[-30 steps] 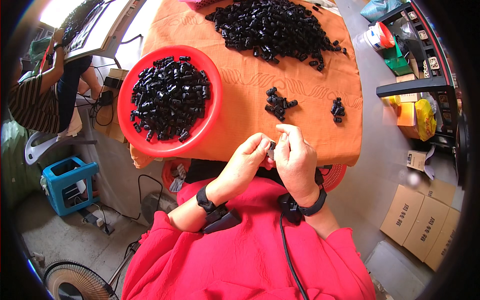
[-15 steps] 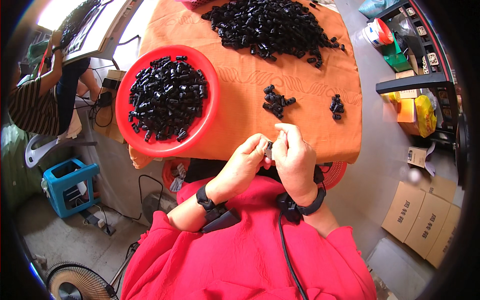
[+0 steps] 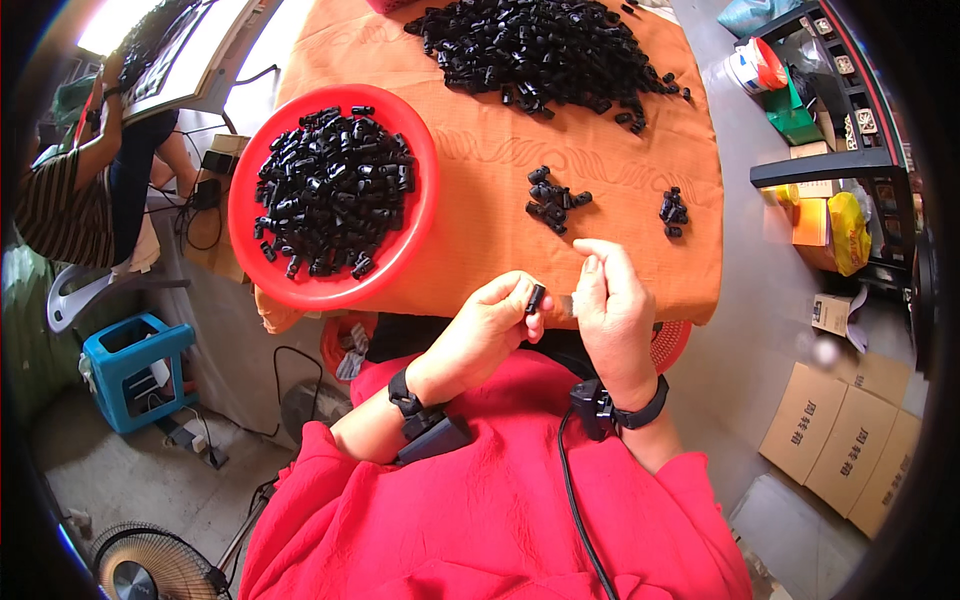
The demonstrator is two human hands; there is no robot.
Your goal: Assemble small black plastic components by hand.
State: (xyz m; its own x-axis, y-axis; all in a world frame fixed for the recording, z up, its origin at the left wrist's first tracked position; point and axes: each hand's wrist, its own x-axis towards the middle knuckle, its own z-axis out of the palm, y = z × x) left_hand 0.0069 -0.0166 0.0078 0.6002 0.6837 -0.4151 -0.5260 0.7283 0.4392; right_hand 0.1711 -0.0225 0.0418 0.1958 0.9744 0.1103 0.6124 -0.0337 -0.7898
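Over the near edge of the orange-covered table, my left hand [image 3: 493, 318] is closed, pinching a small black cylindrical plastic part [image 3: 535, 298] between thumb and fingers. My right hand [image 3: 618, 318] is a little to its right, apart from the part. Its fingers are bent in with the thumb raised against them, and a small pale blur [image 3: 568, 304] shows at its inner side, too unclear to name. Beyond the hands lie a small cluster of black parts [image 3: 553, 203] and, farther right, a smaller cluster [image 3: 673, 212].
A red basin [image 3: 432, 190] full of black parts stands on the orange tablecloth [image 3: 480, 250] at left. A large heap of black parts [image 3: 540, 55] covers the far side. Another person [image 3: 75, 210] works at far left, near a blue stool [image 3: 140, 370]. Cardboard boxes [image 3: 835, 430] stand at right.
My right hand has moved right, away from my left hand, and the two are now apart. The black part stays in my left hand and shows more fully.
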